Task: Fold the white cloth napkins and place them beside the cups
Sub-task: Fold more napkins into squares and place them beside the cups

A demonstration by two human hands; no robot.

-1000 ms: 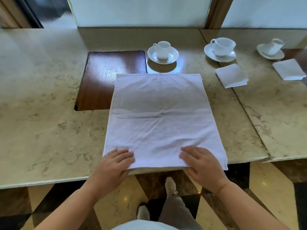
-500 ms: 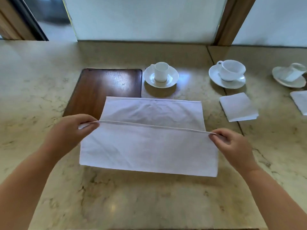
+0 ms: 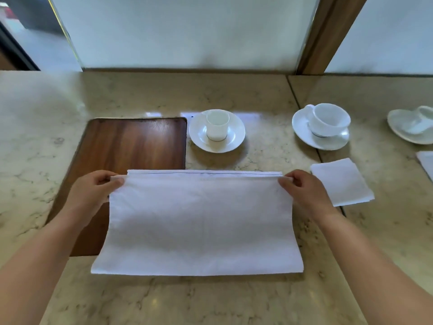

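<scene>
Head view: left hand (image 3: pixel 93 195) and right hand (image 3: pixel 302 193) are pinching the white napkin's (image 3: pixel 199 224) top corners, halving it before the espresso cup (image 3: pixel 217 125). One folded napkin (image 3: pixel 342 181) is lying beside the teacup (image 3: pixel 329 119); further folds and placement are remaining.

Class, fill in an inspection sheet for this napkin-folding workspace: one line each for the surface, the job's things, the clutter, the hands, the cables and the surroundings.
Surface: marble counter with a seam on the right; a dark wooden panel lies under the large napkin's left edge.
Job's things: large napkin folded in half, fold nearest the person; folded napkin in front of the wide cup; straight cup on a saucer, no napkin beside it; a third cup and a napkin corner at the right edge.
Clutter: nothing seen.
Hands: left hand and right hand each pinch a far corner of the large napkin.
Cables: nothing seen.
Surroundings: pale wall panels and a wooden post behind.
</scene>
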